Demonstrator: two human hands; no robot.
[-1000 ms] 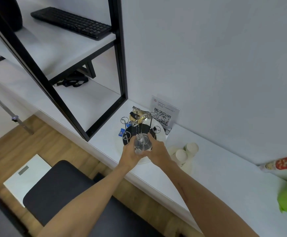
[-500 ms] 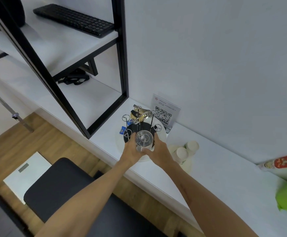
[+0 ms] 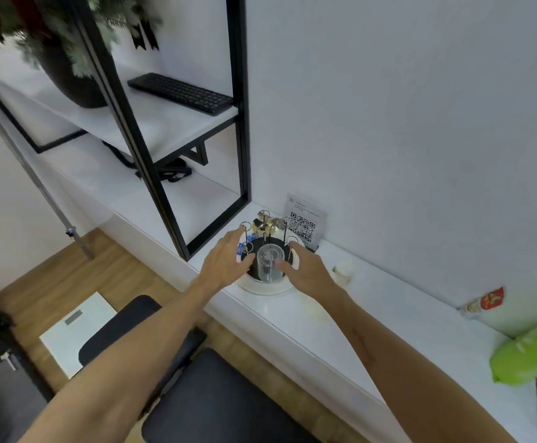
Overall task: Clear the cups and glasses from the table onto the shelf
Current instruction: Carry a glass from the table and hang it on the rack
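Observation:
A clear glass [image 3: 270,262] sits upside down on a wire peg of the round cup rack [image 3: 265,284], which stands on the white table [image 3: 372,318]. My left hand [image 3: 227,262] is just left of the glass with fingers spread, and my right hand [image 3: 307,270] is just right of it with fingers relaxed. Neither hand holds the glass. White paper cups [image 3: 344,270] stand behind my right hand, partly hidden. The black-framed shelf [image 3: 171,123] rises at the left.
A QR-code sign [image 3: 305,223] stands behind the rack by the wall. A keyboard [image 3: 181,92] and a potted plant [image 3: 65,59] occupy the shelf. A green bag [image 3: 529,356] and a red packet [image 3: 484,302] lie at the right. A black chair [image 3: 216,388] is below.
Both hands held the glass over the rack before; now it rests on the rack and both hands have opened and drawn apart. The camera has tilted upward.

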